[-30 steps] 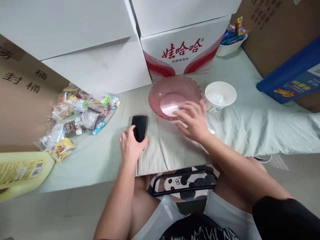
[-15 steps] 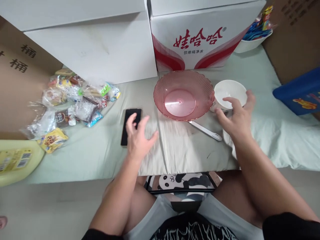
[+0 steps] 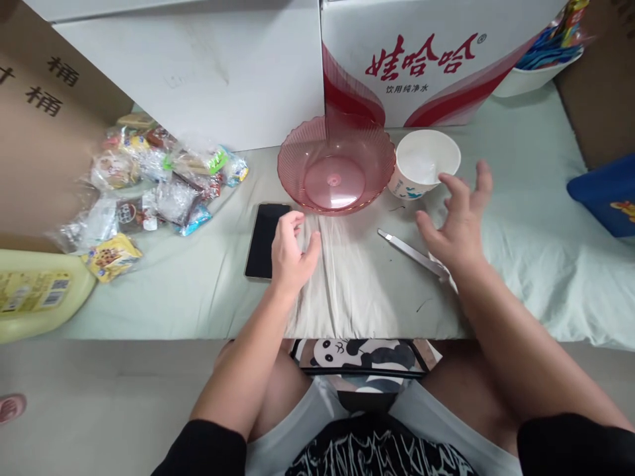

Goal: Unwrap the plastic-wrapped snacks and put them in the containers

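Observation:
A clear pink bowl (image 3: 297, 178) with a scalloped rim stands in front of the boxes. Against its right side is a white paper cup (image 3: 413, 180) with a blue print. My right hand (image 3: 459, 228) is just right of the cup, fingers spread and holding nothing. Below it lies a slim white tool (image 3: 409, 250) with a metallic tip, its right end near a whitish, partly hidden cloth or tissue. My left hand (image 3: 294, 254) hovers by the right edge of a black phone (image 3: 262, 241), fingers curved, thumb apart, nothing in it.
Several wrapped snacks (image 3: 169, 198) are heaped at the left, beside a pale yellow jug (image 3: 44, 294). White cartons (image 3: 198, 86) stand at the back. A white tub (image 3: 526, 80) of packets is back right, with a blue container (image 3: 608, 192) nearer.
The pink bowl and paper cup have shifted left, uncovering the white tool's tip. My left hand has moved right, off the phone's middle. My right hand is no longer over the cup.

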Motion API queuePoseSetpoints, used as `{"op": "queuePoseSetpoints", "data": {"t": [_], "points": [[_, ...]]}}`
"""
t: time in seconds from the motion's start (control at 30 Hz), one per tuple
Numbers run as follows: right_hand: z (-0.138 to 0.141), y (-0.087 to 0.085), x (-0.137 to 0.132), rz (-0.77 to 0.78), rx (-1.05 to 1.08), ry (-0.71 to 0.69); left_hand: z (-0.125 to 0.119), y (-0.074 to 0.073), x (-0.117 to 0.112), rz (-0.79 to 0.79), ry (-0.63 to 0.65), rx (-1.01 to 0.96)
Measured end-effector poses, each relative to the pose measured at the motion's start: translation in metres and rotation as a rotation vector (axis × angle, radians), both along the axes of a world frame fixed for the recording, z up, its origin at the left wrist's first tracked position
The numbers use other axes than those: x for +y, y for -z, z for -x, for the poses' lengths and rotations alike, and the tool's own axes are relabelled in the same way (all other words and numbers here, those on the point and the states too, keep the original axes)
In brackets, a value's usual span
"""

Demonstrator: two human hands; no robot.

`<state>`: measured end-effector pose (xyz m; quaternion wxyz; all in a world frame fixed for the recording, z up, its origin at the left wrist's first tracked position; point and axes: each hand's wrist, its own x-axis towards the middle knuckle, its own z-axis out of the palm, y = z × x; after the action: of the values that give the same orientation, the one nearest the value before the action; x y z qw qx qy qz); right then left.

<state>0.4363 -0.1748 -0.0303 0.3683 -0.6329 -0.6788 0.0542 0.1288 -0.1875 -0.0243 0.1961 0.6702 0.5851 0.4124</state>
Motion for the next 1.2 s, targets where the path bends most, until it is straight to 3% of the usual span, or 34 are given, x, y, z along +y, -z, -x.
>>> {"op": "queuePoseSetpoints", "data": {"t": [0.13,0.27,0.37,0.43,0.6,0.8,1.0,1.2], "points": [[-0.006,-0.003,-0.027,-0.116,-0.016,-0.036,0.026,-0.015,-0.002,-0.092,-0.104,0.019],[-0.006,0.005,-0.043,0.033,-0.055,-0.114,0.077,-0.023,0.012,-0.027,-0.334,0.16],[-0.005,0.011,-0.043,0.158,-0.071,-0.119,0.116,-0.02,0.024,0.107,-0.559,0.236],[-0.003,0.014,-0.04,0.196,-0.081,-0.113,0.135,-0.015,0.03,0.113,-0.647,0.253],[0.0,0.008,-0.041,0.281,-0.107,-0.107,0.162,0.002,0.038,-0.021,-0.674,0.147],[0.003,0.0,-0.046,0.374,-0.132,-0.1,0.173,0.016,0.047,0.066,-0.568,0.08],[0.003,0.004,-0.043,0.316,-0.156,-0.123,0.157,0.006,0.045,0.041,-0.65,0.245],[0.002,0.008,-0.042,0.25,-0.145,-0.161,0.142,-0.002,0.038,-0.008,-0.691,0.267]]}}
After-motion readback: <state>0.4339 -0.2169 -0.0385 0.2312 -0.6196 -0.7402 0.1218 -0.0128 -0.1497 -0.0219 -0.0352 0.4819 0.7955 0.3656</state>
